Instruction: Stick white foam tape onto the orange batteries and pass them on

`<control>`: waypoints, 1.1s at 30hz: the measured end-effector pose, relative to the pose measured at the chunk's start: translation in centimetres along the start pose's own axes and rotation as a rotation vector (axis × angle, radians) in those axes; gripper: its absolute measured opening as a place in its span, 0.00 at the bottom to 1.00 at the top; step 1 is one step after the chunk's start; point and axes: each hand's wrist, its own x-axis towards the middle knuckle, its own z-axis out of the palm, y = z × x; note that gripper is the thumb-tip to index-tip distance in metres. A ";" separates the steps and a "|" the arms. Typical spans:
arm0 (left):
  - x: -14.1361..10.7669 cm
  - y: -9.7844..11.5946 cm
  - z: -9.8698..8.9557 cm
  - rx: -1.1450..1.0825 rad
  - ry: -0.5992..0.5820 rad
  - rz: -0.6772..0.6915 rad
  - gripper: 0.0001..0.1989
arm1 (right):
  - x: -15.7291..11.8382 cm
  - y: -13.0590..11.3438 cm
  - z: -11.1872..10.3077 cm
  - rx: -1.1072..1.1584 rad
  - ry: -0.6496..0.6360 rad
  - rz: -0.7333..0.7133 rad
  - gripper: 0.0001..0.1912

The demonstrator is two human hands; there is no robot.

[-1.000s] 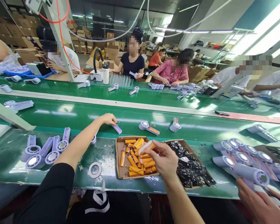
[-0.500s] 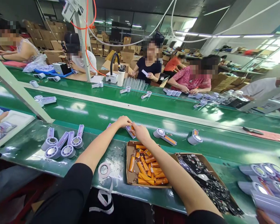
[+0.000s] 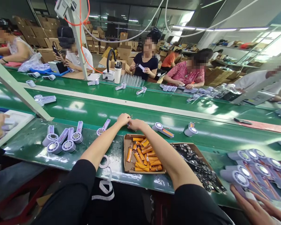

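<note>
My left hand (image 3: 123, 119) and my right hand (image 3: 134, 124) meet over the near edge of the green belt. Both are closed with fingertips together, and tiny wire-like ends show above them. What they grip is mostly hidden by the fingers. Left of my hands, partly behind my left forearm, lies a lilac handheld fan body (image 3: 103, 127). To the right is another fan body (image 3: 163, 130) with an orange strip in its handle. Below my right forearm stands a cardboard tray (image 3: 125, 156) of orange-wrapped battery cells (image 3: 140, 154).
Several fan bodies (image 3: 69, 145) lie at left, more (image 3: 241, 178) at right beside a co-worker's hand (image 3: 255, 203). A box of black parts (image 3: 196, 168) and a tape roll (image 3: 104, 161) are near me. A slanted metal post (image 3: 21, 90) rises at left; co-workers sit across.
The lilac piece with orange that showed under my hands is now hidden by them. My view has shifted slightly. At right, the co-worker's hand now shows beside the fan bodies.
</note>
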 end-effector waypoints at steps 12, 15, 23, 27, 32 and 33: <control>-33.0 -8.9 -1.8 0.185 0.110 0.519 0.23 | -24.0 2.3 8.7 0.876 0.172 -0.276 0.15; -35.0 -9.2 -2.0 0.246 0.065 0.479 0.16 | -24.3 -0.2 11.0 1.042 0.113 -0.233 0.15; -30.4 -2.9 -4.0 0.169 0.343 0.605 0.10 | -19.8 -8.0 11.1 1.194 -0.154 -0.339 0.18; -30.0 -2.3 -4.1 0.189 0.381 0.641 0.10 | -20.0 -7.9 11.2 1.207 -0.024 -0.259 0.22; -30.1 -2.1 -3.5 0.249 0.391 0.670 0.09 | -20.8 -7.1 11.0 1.209 -0.044 -0.229 0.21; -30.0 -2.1 -3.5 0.269 0.373 0.678 0.08 | -21.0 -7.1 10.8 1.209 -0.131 -0.288 0.24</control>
